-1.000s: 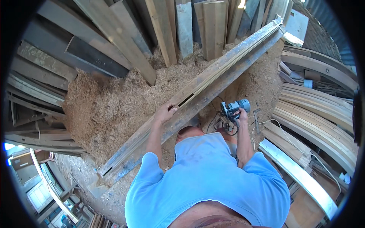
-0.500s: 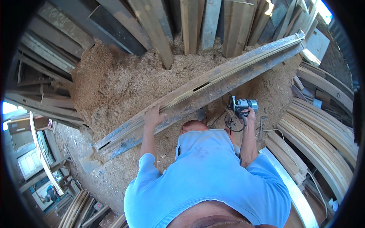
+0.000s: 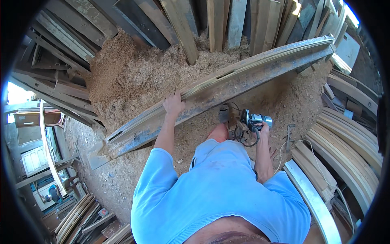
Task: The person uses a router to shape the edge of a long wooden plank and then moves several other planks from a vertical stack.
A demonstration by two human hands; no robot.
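A long wooden beam (image 3: 254, 79) with a slotted, grooved top edge and worn, blue-stained faces runs slantwise from near left to far right. My left hand (image 3: 173, 102) is closed over its upper edge, left of the middle, with the fingers on the far side. To the right, my right hand (image 3: 265, 129) grips the dark handle of a corded power tool (image 3: 256, 118) with a shiny silver motor housing. The tool is apart from the beam, on my side of it. Its exact kind and underside cannot be made out.
A heap of wood shavings (image 3: 138, 77) lies beyond the beam, with upright planks (image 3: 178, 28) behind it. Curved timber strips (image 3: 345, 154) are stacked at right. A pale cord (image 3: 315, 156) crosses boards there. My foot (image 3: 224, 113) stands close to the beam.
The beam has tilted away from me, showing more of its near face, and my left hand has moved with it. My right hand has brought the power tool slightly nearer to me.
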